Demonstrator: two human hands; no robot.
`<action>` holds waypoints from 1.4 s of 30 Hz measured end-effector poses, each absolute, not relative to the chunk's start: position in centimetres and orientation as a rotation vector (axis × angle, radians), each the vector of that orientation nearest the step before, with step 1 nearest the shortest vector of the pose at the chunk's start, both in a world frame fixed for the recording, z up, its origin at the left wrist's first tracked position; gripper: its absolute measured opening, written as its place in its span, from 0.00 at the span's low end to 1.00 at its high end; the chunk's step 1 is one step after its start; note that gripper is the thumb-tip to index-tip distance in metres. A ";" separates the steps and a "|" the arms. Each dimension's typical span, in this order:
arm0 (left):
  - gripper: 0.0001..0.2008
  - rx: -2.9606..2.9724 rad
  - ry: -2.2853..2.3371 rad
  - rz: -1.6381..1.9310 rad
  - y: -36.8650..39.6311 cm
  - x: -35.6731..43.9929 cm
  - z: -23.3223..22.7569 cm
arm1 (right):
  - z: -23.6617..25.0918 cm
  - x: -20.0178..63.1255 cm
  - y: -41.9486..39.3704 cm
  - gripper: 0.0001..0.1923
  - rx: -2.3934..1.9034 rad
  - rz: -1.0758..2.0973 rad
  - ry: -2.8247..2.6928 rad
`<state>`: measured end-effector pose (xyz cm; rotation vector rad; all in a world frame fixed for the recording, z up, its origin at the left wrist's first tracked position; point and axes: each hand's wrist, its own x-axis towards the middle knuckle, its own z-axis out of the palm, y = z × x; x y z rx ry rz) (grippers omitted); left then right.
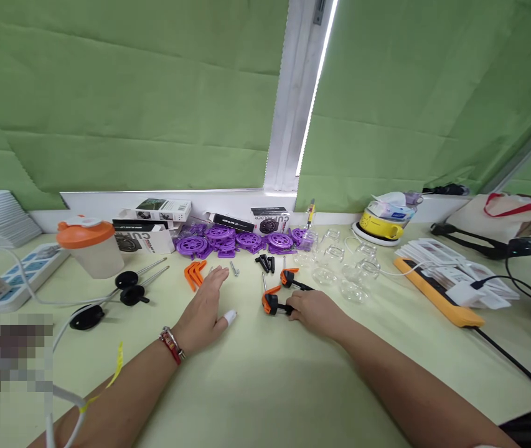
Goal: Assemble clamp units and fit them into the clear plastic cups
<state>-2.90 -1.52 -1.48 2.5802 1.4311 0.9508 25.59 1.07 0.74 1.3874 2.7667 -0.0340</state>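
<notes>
Clamp (275, 303), orange-jawed, lies crosswise under my right hand (314, 311), fingers closed on its black handle, while my left hand (204, 314) rests open to its left.

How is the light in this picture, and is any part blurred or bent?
Head view: a bright strip of daylight glares between the green blinds; the table is evenly lit, with soft shadows under both hands; a pixelated patch hides the lower left; the wide lens bends the edges.
</notes>
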 end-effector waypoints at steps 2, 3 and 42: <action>0.37 2.562 1.467 0.946 -1.5 -3.0 -1.5 | 0.9 25.8 1.3 0.07 1.424 -0.076 2.744; 0.36 2.552 1.494 0.947 -1.4 -3.0 -1.5 | 1.0 25.8 1.4 0.07 1.438 -0.091 2.736; 0.18 1.926 2.938 0.246 1.7 -11.1 1.0 | -1.4 5.0 5.4 0.12 1.825 -0.535 2.874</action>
